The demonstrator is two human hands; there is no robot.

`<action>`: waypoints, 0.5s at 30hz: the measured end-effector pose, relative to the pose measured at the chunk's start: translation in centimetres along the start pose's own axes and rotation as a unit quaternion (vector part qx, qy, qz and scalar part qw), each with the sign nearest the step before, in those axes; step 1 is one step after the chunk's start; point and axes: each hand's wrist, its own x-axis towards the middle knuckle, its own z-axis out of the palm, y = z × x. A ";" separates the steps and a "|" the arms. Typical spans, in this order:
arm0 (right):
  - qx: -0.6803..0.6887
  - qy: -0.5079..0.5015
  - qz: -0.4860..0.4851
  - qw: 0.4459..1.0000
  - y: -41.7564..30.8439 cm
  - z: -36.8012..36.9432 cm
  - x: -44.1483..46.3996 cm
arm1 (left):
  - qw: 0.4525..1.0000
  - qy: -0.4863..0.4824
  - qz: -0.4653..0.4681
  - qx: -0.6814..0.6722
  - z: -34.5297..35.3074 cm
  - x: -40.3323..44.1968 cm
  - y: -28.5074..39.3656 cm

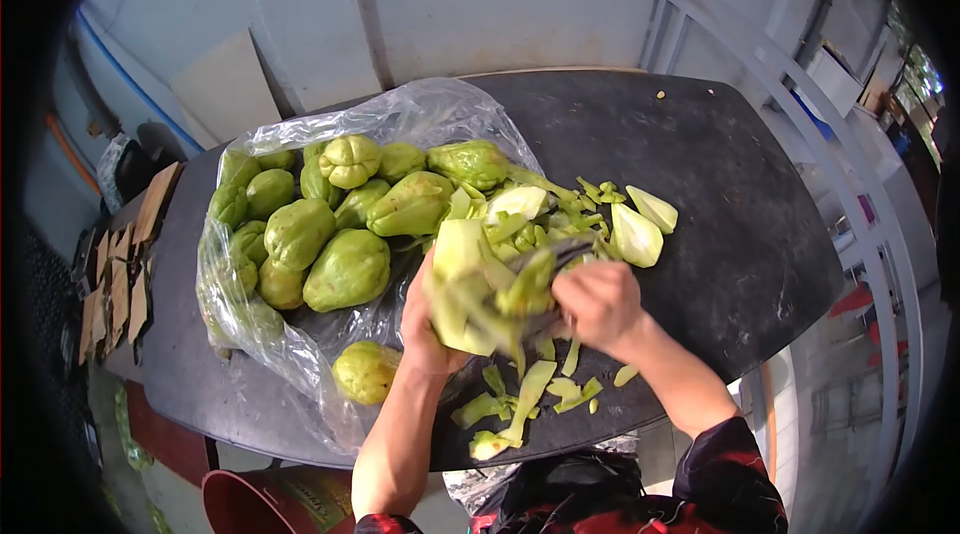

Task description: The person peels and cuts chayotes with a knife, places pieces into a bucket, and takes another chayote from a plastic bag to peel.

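Note:
My left hand (pixel 425 329) is wrapped round a large, mostly peeled pale-green chayote (pixel 460 279) above the dark table. Closed in a fist at its right side, my right hand (pixel 603 306) grips a dark peeling tool (pixel 570 256); motion blur hides its exact shape. Blurred green skin shows between the tool and the chayote. Below my hands, peel strips (pixel 532 396) are scattered on the tabletop. Pale cut chayote pieces (pixel 637 236) lie to the right, beside a heap of more peel.
A clear plastic bag (pixel 440 99) spreads over the left of the table (pixel 720 164), with several unpeeled chayotes (pixel 347 269) in it. One yellowish chayote (pixel 365 372) sits near the front edge. Below stands a red bucket (pixel 235 499). Metal railing (pixel 800 114) runs along the right.

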 end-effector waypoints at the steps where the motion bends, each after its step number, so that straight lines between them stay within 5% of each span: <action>1: -0.028 -0.010 0.025 0.999 1.1 0.3 -0.1 | 0.999 -0.015 0.008 -0.034 0.5 -0.1 0.1; 5: -0.044 0.007 0.065 0.997 2.6 1.1 -0.8 | 0.998 -0.036 0.007 -0.049 0.9 0.1 0.4; 15: 0.097 0.000 -0.067 0.993 -2.1 -1.2 0.4 | 0.996 0.005 -0.026 -0.084 1.2 -0.2 0.6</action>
